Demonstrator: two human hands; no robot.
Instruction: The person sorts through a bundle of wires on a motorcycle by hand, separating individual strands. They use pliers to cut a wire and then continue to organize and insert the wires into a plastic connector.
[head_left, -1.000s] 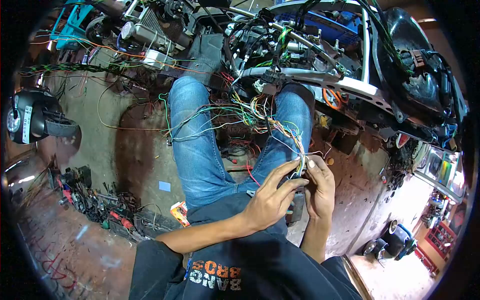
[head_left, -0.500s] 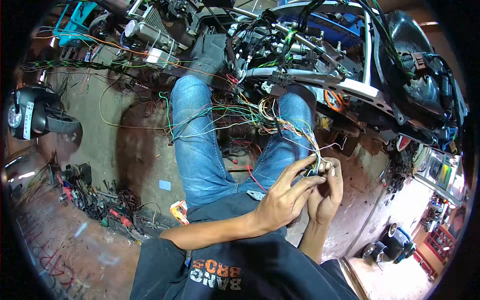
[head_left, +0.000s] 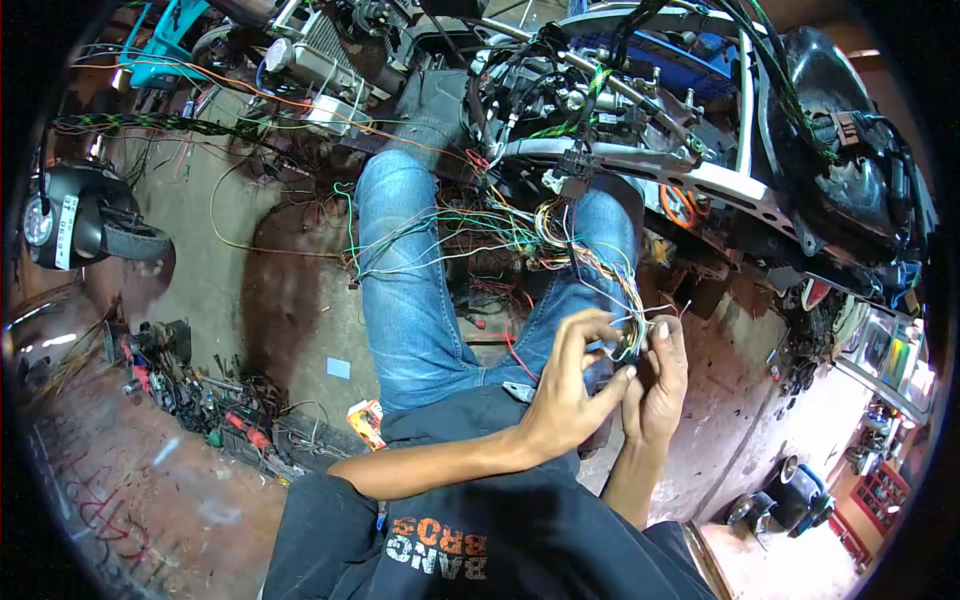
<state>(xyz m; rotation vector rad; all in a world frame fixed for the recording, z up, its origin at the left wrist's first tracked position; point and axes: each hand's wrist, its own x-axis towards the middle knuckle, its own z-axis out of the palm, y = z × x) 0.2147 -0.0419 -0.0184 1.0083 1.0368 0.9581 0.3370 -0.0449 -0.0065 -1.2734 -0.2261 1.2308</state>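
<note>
Left of the work area: a black headlamp housing (head_left: 75, 225) lies on the floor (head_left: 250, 300). A heap of hand tools (head_left: 200, 400) sits nearer the person, and a small orange box (head_left: 366, 422) lies beside the left thigh. Neither hand is near any of these.

Centre: the person sits with both legs, in blue jeans (head_left: 410, 300), stretched toward the motorcycle. The many-coloured wire bundle (head_left: 590, 265) runs from the frame down across the right thigh to the hands, with loose strands fanning off it.

Left hand (head_left: 565, 395): grip closed. Thumb and forefinger are pinched together on strands at the free end of the wire bundle.

Right hand (head_left: 660, 385): grip closed on the same end from the other side, fingertips up, close against the left hand.

Right: the silver frame rail (head_left: 720, 185) and black bodywork (head_left: 830, 130) of the stripped motorcycle.

Step in hand, as judged: picking single strands out of the bundle end. The next move calls for a steady right-hand hold and a fine left-hand pinch, so that one strand comes clear without tangling its neighbours. Whether the strand ends are bare cannot be told.
</note>
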